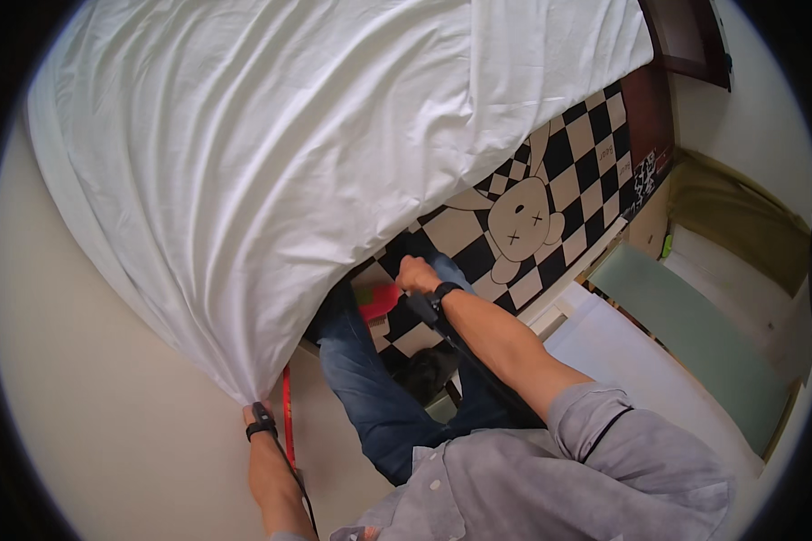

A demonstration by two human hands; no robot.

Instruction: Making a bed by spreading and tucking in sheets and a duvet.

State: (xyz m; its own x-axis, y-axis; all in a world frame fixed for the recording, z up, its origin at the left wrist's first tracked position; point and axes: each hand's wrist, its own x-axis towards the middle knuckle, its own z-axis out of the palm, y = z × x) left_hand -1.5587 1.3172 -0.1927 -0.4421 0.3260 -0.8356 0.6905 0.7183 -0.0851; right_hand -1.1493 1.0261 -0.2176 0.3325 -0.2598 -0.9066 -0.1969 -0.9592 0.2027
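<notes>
A large white sheet spreads in long folds from the upper part of the view. My left hand is closed on its gathered corner at the lower left, and the folds fan out from there. My right hand is curled above the checkered floor mat, between my legs. Right beside its fingers is a blurred red and green object; whether the hand holds it is unclear. Just below that shows a bristled, brush-like end. Both wrists wear black straps with small devices and cables.
The mat bears a cartoon bear and black and beige squares. Along the right stand a green glass panel, a white surface and olive cloth. Dark wooden furniture is at upper right. A red strip runs beside my left wrist.
</notes>
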